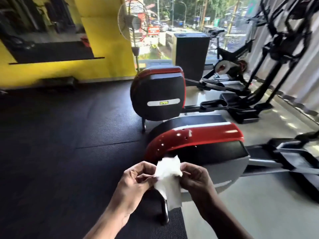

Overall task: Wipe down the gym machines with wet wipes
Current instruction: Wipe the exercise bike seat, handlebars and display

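The nearest machine's red cover (195, 135) arches just ahead of my hands, its long axis running left to right, rising away to the right. In front of it, my left hand (136, 180) and right hand (196, 178) each pinch an upper edge of the wet wipe (168, 180), which hangs crumpled between them. The right hand sits nearer the cover's side.

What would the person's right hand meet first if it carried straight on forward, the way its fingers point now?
Probably the red rear cover of the nearest machine, just beyond the wet wipe that the right hand pinches together with the left hand. Depth is unclear from this one view.
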Demonstrator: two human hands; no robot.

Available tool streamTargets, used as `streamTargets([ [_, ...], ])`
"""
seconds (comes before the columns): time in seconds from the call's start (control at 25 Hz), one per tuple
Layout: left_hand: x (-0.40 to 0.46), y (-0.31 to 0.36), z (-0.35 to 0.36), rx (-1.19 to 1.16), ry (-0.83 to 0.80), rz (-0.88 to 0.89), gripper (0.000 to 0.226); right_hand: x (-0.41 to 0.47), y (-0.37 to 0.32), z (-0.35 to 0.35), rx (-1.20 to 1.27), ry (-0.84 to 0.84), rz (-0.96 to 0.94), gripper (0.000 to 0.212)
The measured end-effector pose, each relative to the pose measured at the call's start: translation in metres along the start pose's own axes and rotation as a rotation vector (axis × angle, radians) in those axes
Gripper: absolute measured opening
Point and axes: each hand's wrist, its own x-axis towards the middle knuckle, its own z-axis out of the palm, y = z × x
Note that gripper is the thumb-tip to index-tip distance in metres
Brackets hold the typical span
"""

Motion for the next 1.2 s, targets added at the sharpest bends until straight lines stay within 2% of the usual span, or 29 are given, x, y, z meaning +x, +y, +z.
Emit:
streamTargets([
  [0.04,0.016,0.004,-0.018,0.005,0.018,0.008,0.009,0.025,0.001,0.014,-0.01,-0.011,-0.013,0.004],
  [0.16,0.068,0.007,-0.072,0.026,0.103,0.032,0.028,0.098,0.003,0.054,-0.198,-0.076,-0.069,0.025],
  [0.32,0.121,0.003,-0.147,-0.075,0.192,-0.027,0.037,0.185,0.021,0.108,-0.394,-0.192,-0.104,0.034],
  [0.4,0.154,0.002,-0.197,-0.122,0.21,-0.053,0.031,0.236,0.033,0.144,-0.469,-0.22,-0.133,0.038],
  [0.52,0.205,0.007,-0.277,-0.161,0.226,-0.011,0.01,0.309,0.043,0.208,-0.516,-0.24,-0.172,0.037],
  [0.6,0.233,0.016,-0.321,-0.094,0.24,0.05,0.019,0.345,0.039,0.245,-0.491,-0.235,-0.16,0.029],
  [0.68,0.27,0.029,-0.368,-0.093,0.2,0.081,0.026,0.386,0.035,0.281,-0.398,-0.235,-0.099,0.021],
  [0.76,0.316,0.042,-0.408,-0.118,0.131,0.069,0.031,0.429,0.038,0.308,-0.369,-0.221,-0.008,0.036],
  [0.8,0.338,0.047,-0.425,-0.108,0.102,0.062,0.032,0.449,0.042,0.318,-0.382,-0.203,0.008,0.035],
  [0.96,0.427,0.054,-0.472,-0.078,-0.028,-0.017,0.039,0.532,0.058,0.337,-0.345,-0.109,-0.018,0.011],
  [1.04,0.479,0.054,-0.497,-0.075,-0.126,-0.061,0.043,0.585,0.07,0.342,-0.315,-0.031,-0.011,0.019],
  [1.2,0.61,0.058,-0.546,-0.021,-0.139,-0.077,0.032,0.713,0.085,0.354,-0.315,-0.016,-0.063,0.028],
])
